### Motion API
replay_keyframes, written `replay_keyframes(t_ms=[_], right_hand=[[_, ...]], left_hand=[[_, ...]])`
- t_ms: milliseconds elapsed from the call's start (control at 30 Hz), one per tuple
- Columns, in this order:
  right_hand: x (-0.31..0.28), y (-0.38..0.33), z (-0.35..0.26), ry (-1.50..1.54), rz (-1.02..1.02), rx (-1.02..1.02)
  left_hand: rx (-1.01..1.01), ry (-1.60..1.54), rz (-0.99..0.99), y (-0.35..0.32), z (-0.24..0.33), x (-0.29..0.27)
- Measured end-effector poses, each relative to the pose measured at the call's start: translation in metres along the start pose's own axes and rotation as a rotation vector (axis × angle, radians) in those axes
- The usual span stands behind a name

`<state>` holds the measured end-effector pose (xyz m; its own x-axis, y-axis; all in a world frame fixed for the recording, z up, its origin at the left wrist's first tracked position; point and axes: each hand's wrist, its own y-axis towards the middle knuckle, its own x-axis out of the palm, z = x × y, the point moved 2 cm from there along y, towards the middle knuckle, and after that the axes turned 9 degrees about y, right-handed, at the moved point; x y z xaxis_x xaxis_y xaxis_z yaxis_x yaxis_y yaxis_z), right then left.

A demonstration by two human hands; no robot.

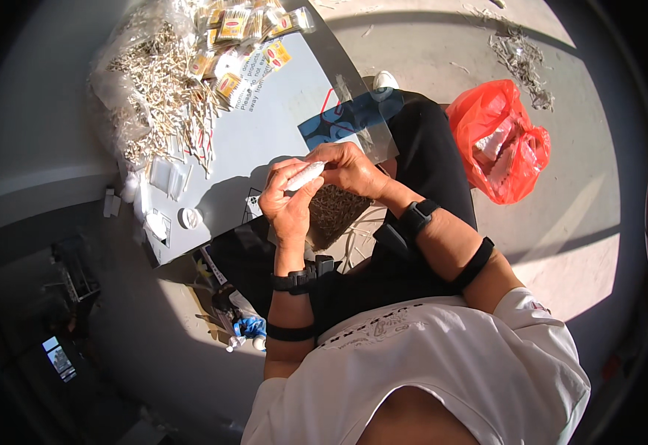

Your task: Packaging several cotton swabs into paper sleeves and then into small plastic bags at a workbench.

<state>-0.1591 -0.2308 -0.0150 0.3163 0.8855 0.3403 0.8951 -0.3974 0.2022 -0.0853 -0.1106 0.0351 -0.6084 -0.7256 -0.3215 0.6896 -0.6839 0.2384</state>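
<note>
Close together over the near edge of the table (265,111), both my hands are at a small white, elongated packet (305,176). My left hand (288,199) is closed round it, thumb along its near side. The fingers of my right hand (352,172) pinch at its right end; what exactly the fingertips hold is partly hidden. Just below my hands, a container of thin brownish sticks (335,213) shows between my legs. Beyond my left hand, a big heap of thin pale sticks (153,81) spills from a clear plastic bag (110,85).
Several small clear packs with yellow labels (233,26) lie at the table's far side. A white round lid or roll (189,217) sits near the left corner, by clear plastic pieces (168,178). On the floor at right stands a red plastic bag (494,141); scraps (520,63) lie beyond.
</note>
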Motion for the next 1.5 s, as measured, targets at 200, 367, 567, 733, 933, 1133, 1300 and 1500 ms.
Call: replay_keyframes(t_ms=[200,367,567,733,933,1133,1300,1500], right_hand=[[-0.002,0.000,0.003,-0.014,-0.069,0.134],[-0.003,-0.002,0.006,-0.070,-0.041,0.166],[-0.004,-0.001,0.009,-0.208,-0.021,0.030],[-0.003,-0.001,0.005,-0.278,0.019,-0.032],[-0.004,-0.002,0.006,-0.382,0.014,0.003],[-0.004,-0.001,0.002,-0.333,0.013,0.071],[-0.004,0.002,-0.002,-0.342,0.006,0.050],[-0.003,-0.003,0.004,-0.307,-0.007,0.087]], left_hand=[[-0.090,-0.037,0.025,-0.001,-0.001,-0.001],[-0.132,-0.107,0.036,0.001,0.001,-0.007],[-0.119,-0.050,0.018,0.006,0.002,-0.012],[-0.241,-0.140,0.030,0.001,-0.014,-0.010],[-0.343,-0.301,0.085,-0.004,-0.024,0.000],[-0.304,-0.342,0.066,-0.002,-0.027,-0.001],[-0.235,-0.306,0.054,0.003,-0.023,-0.001],[-0.124,-0.019,0.006,-0.003,-0.017,-0.003]])
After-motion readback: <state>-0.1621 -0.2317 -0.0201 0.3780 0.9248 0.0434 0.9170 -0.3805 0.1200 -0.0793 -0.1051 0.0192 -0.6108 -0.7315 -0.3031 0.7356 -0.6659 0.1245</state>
